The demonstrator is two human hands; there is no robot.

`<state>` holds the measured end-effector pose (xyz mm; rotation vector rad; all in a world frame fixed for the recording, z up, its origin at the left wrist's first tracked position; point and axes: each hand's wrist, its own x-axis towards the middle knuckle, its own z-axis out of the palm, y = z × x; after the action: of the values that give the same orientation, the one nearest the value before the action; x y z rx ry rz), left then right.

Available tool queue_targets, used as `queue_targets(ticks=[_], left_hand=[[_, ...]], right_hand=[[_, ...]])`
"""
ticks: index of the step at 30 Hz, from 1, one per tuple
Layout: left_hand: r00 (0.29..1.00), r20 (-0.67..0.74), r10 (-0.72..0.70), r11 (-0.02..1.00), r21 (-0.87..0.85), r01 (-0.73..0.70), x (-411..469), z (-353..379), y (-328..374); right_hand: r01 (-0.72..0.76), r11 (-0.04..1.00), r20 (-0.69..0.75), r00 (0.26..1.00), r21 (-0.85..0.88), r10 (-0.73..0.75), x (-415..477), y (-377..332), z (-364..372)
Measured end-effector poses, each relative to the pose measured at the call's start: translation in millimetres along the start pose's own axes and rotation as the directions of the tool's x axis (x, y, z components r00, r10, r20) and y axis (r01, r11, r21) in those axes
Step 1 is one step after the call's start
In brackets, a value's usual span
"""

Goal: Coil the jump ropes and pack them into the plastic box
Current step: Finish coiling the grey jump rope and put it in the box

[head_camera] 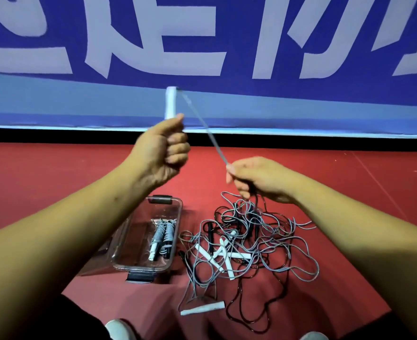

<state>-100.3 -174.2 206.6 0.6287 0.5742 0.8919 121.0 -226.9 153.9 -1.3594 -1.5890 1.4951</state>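
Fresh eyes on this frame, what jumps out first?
The raised hands at centre: the left hand grips a white handle upright, and the right hand pinches its grey cord, stretched taut between them. Below, a tangle of ropes sprawls on the red floor, right of a clear plastic box holding coiled ropes.

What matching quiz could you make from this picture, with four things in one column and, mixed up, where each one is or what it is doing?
Things:
1. white handle
2. grey cord
3. plastic box
4. tangled ropes

Places or states:
a. loose on the red floor, beside the plastic box
b. gripped upright by the left hand
c. holds coiled ropes
d. stretched from the white handle to the right hand, which pinches it

Pairs: 1-b, 2-d, 3-c, 4-a.
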Motion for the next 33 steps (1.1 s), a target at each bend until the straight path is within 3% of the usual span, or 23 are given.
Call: queue_targets(ticks=[3,5,7,10,13,16,18,24,27,29,33], left_hand=[[0.971,-0.196,0.137,0.977,-0.135,-0.165,0,-25,25],[0.946,-0.27,0.18,0.968,-0.121,-0.219,-1,-38,32],[0.934,-0.302,0.189,0.982,0.042,-0.185,-4,-43,29],[0.976,-0.16,0.149,0.907,0.415,-0.07,-11,-29,3],[0.999,0.036,0.001,0.692,0.721,-0.027,-17,-9,-22],[0.974,0.103,-0.203,0.534,0.845,0.022,-19,-2,-36],[0.982,0.041,-0.182,0.497,0.866,0.056,-18,-1,-33],[1.0,-0.016,0.008,0.742,0.671,0.005,-12,2,-19],[0.989,-0.135,0.067,0.87,0.492,0.008,-4,-10,-1],[0.971,-0.217,0.102,0.887,0.461,0.01,-3,-25,14],[0.93,-0.343,0.134,0.817,0.569,0.092,-5,-49,15]], right_hand=[[-0.147,0.934,0.07,0.981,-0.326,0.179,-9,23,-12],[-0.212,0.9,0.041,0.969,-0.381,0.245,-13,30,-14],[-0.193,0.909,0.028,0.975,-0.369,0.218,-13,25,-6],[-0.054,0.896,0.05,0.995,-0.44,0.085,-12,-2,16],[0.074,0.888,0.119,0.993,-0.454,-0.022,-12,-24,38],[0.085,0.922,0.042,0.996,-0.377,-0.075,-13,-37,39],[0.076,0.941,-0.008,0.997,-0.33,-0.083,-14,-39,30],[0.035,0.982,-0.088,0.995,-0.188,-0.052,-10,-28,12],[-0.059,0.966,-0.107,0.994,-0.25,0.033,-11,-15,1],[-0.102,0.965,-0.138,0.988,-0.241,0.07,-15,-6,-8],[-0.073,0.982,-0.15,0.988,-0.171,0.048,-19,-2,-17]])
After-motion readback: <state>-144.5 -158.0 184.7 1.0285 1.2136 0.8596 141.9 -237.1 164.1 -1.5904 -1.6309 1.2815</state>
